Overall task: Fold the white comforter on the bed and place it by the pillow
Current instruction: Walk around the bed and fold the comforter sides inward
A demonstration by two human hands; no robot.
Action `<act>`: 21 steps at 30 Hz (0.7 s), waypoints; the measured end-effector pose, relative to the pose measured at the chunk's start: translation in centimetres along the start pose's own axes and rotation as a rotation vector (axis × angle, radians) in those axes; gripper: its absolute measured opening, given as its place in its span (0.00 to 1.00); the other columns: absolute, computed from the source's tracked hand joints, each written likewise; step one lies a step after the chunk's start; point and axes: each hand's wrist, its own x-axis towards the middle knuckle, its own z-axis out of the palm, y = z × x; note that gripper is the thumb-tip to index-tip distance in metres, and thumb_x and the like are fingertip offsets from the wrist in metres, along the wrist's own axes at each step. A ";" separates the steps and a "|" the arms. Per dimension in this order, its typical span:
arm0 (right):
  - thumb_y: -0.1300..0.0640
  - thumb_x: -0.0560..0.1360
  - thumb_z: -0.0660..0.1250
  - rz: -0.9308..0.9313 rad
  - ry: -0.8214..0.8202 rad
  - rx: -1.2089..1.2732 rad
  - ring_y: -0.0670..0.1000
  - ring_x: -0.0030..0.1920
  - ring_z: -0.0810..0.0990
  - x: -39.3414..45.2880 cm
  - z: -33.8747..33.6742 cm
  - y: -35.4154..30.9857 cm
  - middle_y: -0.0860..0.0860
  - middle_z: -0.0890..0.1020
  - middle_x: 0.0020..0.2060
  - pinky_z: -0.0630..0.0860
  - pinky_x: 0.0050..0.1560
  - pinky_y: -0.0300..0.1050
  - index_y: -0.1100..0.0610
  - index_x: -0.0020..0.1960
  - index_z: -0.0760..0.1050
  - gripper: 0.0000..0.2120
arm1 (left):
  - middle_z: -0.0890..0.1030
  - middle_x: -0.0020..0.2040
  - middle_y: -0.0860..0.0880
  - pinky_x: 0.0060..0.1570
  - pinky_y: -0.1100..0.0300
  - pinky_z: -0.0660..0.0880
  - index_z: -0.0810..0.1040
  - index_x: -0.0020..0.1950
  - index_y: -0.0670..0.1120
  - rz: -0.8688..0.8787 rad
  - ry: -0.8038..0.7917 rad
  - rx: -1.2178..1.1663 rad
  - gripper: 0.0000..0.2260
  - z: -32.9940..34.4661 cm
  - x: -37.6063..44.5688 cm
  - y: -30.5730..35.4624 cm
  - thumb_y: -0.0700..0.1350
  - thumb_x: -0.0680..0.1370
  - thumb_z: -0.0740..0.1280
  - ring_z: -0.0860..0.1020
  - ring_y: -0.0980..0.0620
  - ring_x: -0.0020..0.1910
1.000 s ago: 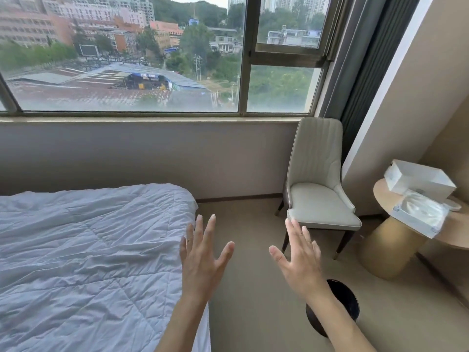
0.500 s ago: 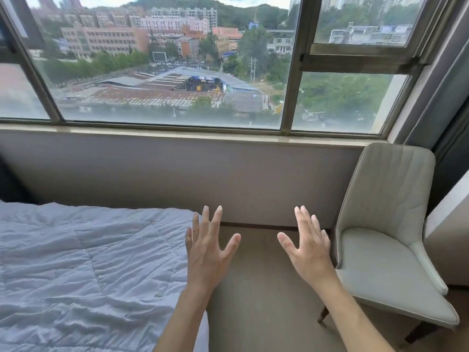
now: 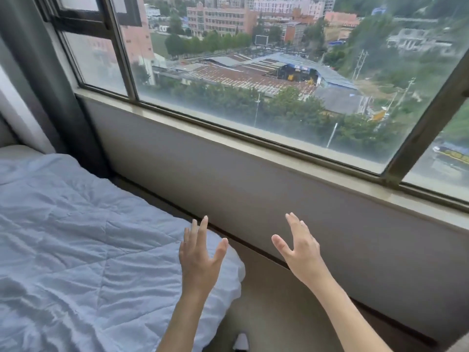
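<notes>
Over the bed's near corner, the left hand (image 3: 199, 260) and right hand (image 3: 300, 252) hover with grips released; the white comforter (image 3: 76, 250) lies spread flat, lengthwise toward the curtain (image 3: 38, 72).

Large window (image 3: 253, 80) with dark metal frame spans the wall; daylight enters through it. Outside: low roofs, trees, pink and red multi-storey buildings, seen from high up. Pale stone sill (image 3: 253, 148) runs under the glass. Below it, plain grey-beige wall (image 3: 253, 199) with dark baseboard (image 3: 253, 250) at the bottom. Floor (image 3: 274, 313) beige, a narrow strip between wall and bed. Dark curtain (image 3: 38, 72) hangs at the left end of the window. View is tilted.
</notes>
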 end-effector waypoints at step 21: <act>0.40 0.80 0.61 -0.550 -0.816 0.111 0.48 0.77 0.63 45.1 20.8 -17.8 0.46 0.61 0.79 0.59 0.75 0.42 0.50 0.81 0.55 0.34 | 0.64 0.79 0.52 0.75 0.56 0.60 0.62 0.79 0.52 -0.643 0.767 -0.340 0.29 1.7 32.3 -10.7 0.57 0.81 0.65 0.61 0.54 0.78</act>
